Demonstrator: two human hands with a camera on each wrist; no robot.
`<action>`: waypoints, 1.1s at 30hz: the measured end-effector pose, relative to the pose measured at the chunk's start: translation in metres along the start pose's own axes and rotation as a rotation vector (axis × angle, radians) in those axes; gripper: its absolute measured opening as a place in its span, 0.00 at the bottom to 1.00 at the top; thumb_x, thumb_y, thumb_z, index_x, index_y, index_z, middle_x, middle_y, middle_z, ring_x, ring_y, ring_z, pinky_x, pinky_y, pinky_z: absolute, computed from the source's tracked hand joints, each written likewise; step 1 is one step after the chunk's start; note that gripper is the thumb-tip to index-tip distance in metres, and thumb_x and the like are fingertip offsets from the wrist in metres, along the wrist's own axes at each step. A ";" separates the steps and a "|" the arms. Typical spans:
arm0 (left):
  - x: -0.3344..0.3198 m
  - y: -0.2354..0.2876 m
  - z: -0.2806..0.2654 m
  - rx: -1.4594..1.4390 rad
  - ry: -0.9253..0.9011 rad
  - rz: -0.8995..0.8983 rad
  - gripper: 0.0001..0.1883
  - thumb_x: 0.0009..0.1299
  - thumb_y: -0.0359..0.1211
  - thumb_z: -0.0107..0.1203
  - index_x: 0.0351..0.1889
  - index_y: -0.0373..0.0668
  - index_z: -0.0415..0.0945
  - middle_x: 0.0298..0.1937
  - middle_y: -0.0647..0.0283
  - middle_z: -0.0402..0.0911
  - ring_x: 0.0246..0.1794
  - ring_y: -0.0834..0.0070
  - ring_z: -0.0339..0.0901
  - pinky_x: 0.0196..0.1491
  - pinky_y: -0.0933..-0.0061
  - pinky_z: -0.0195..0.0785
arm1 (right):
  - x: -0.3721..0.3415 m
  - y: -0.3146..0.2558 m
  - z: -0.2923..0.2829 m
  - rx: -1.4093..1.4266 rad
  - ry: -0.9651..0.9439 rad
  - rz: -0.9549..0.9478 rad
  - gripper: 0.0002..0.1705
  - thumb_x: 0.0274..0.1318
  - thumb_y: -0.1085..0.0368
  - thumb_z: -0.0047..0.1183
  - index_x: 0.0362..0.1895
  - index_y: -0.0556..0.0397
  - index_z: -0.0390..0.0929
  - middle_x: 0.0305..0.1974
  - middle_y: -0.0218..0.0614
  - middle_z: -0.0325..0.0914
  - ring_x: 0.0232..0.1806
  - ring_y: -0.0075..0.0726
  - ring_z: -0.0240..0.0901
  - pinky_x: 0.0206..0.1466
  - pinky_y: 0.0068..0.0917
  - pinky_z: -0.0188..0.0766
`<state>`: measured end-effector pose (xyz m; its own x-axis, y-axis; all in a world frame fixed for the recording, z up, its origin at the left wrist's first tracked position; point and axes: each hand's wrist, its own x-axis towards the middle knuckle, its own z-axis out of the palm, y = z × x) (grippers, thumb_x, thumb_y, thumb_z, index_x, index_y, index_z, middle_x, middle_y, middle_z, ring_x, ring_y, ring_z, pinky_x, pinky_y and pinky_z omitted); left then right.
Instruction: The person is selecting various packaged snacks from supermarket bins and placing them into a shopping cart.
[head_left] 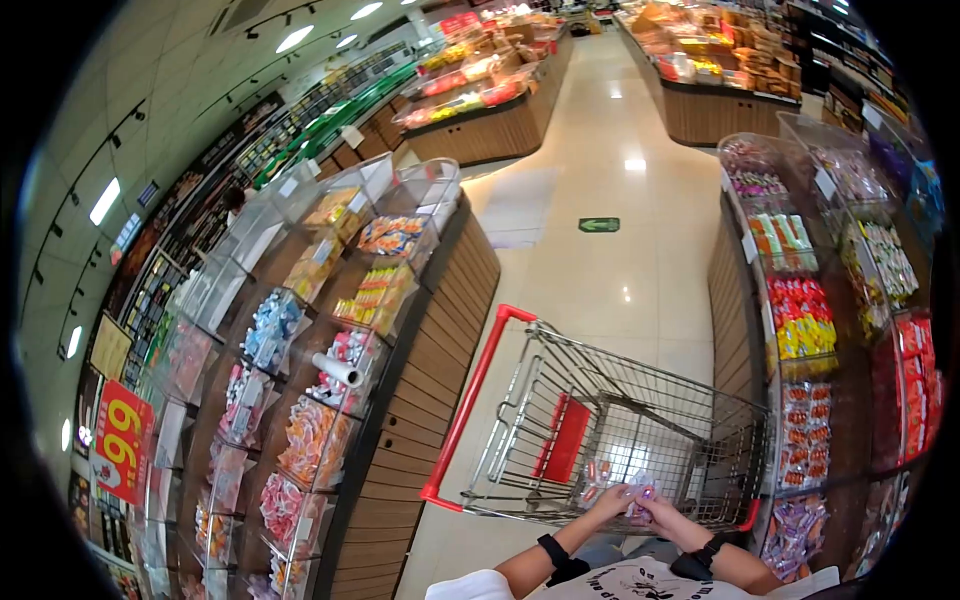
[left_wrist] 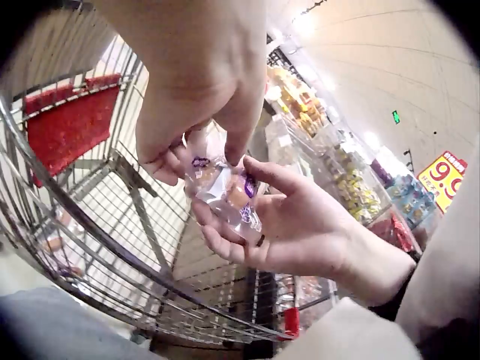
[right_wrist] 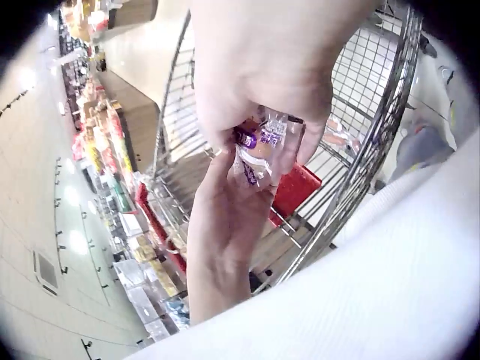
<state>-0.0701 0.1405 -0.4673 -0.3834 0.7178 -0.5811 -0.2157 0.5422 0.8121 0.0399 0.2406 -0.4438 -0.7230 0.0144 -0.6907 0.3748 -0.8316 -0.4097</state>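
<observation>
Both hands meet over the near side of a metal shopping cart [head_left: 640, 420], holding small snack packets [left_wrist: 225, 191] in clear wrappers with purple print and brownish pieces inside. My left hand [head_left: 610, 508] pinches the wrapper from one side, thumb and fingers at its edge. From the other side my right hand [head_left: 662, 515] grips it, its thumb on top in the left wrist view. In the right wrist view the clear packets [right_wrist: 259, 154] sit between the fingertips of both hands. Similar packets [left_wrist: 56, 244] lie in the cart.
The cart has a red handle [head_left: 468, 400] and a red seat panel [head_left: 563, 438]. Candy bins [head_left: 315, 440] line the left, with a red price sign [head_left: 123, 440]. More bins [head_left: 803, 320] stand close on the right. A tiled aisle [head_left: 630, 180] runs ahead between displays.
</observation>
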 end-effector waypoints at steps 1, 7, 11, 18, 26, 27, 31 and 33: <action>0.004 -0.018 -0.009 0.118 0.120 0.054 0.22 0.54 0.39 0.49 0.43 0.34 0.63 0.35 0.57 0.70 0.34 0.77 0.67 0.36 0.79 0.61 | 0.012 0.003 0.008 -0.022 0.025 0.037 0.13 0.46 0.64 0.42 0.39 0.47 0.59 0.28 0.30 0.64 0.30 0.27 0.64 0.29 0.26 0.68; 0.039 -0.023 -0.065 0.303 0.378 0.211 0.31 0.52 0.40 0.50 0.47 0.28 0.52 0.41 0.44 0.65 0.42 0.58 0.64 0.42 0.71 0.57 | 0.072 -0.017 0.045 -0.126 0.098 -0.059 0.26 0.44 0.57 0.45 0.46 0.47 0.49 0.36 0.34 0.60 0.34 0.32 0.62 0.32 0.29 0.65; 0.053 -0.021 -0.086 0.516 0.520 0.048 0.30 0.53 0.44 0.46 0.45 0.29 0.54 0.40 0.44 0.66 0.41 0.58 0.65 0.41 0.71 0.58 | 0.121 -0.010 -0.003 -0.485 0.323 0.018 0.39 0.41 0.54 0.46 0.52 0.50 0.36 0.42 0.41 0.55 0.34 0.33 0.59 0.30 0.28 0.62; 0.037 -0.051 -0.086 0.292 0.086 -0.005 0.27 0.55 0.42 0.45 0.46 0.32 0.57 0.32 0.55 0.71 0.32 0.69 0.69 0.34 0.73 0.60 | 0.053 -0.043 0.025 -0.442 0.197 -0.091 0.14 0.47 0.66 0.38 0.40 0.57 0.58 0.28 0.37 0.68 0.27 0.26 0.66 0.27 0.19 0.63; -0.010 -0.063 -0.066 0.235 -0.029 -0.014 0.25 0.57 0.41 0.44 0.46 0.33 0.57 0.34 0.56 0.71 0.33 0.75 0.68 0.35 0.77 0.61 | -0.086 -0.131 0.098 -0.980 -0.140 -0.791 0.14 0.45 0.62 0.44 0.37 0.56 0.64 0.30 0.36 0.69 0.33 0.27 0.66 0.35 0.22 0.63; -0.004 -0.081 -0.072 0.365 -0.019 -0.039 0.23 0.57 0.40 0.43 0.46 0.34 0.58 0.34 0.56 0.71 0.34 0.74 0.69 0.35 0.76 0.61 | -0.122 -0.146 0.120 -1.126 -0.183 -0.899 0.15 0.44 0.62 0.45 0.36 0.56 0.64 0.30 0.37 0.68 0.33 0.30 0.66 0.35 0.24 0.63; -0.059 -0.028 -0.065 0.596 0.146 0.057 0.20 0.55 0.42 0.41 0.40 0.38 0.66 0.31 0.52 0.72 0.34 0.63 0.70 0.37 0.71 0.61 | -0.234 -0.181 0.154 -1.530 -0.379 -1.376 0.16 0.41 0.62 0.45 0.36 0.55 0.64 0.29 0.38 0.67 0.31 0.40 0.64 0.36 0.29 0.60; -0.012 -0.124 -0.095 0.760 0.072 0.189 0.18 0.54 0.39 0.42 0.39 0.38 0.66 0.32 0.52 0.72 0.33 0.64 0.70 0.37 0.72 0.62 | -0.283 -0.183 0.166 -1.521 -0.499 -1.512 0.16 0.41 0.62 0.46 0.37 0.54 0.65 0.30 0.38 0.67 0.31 0.41 0.63 0.37 0.29 0.59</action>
<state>-0.1239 0.0232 -0.5559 -0.4148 0.8119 -0.4108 0.5224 0.5822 0.6231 0.0792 0.2968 -0.0747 -0.7804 -0.2636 0.5670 -0.5912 0.6065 -0.5317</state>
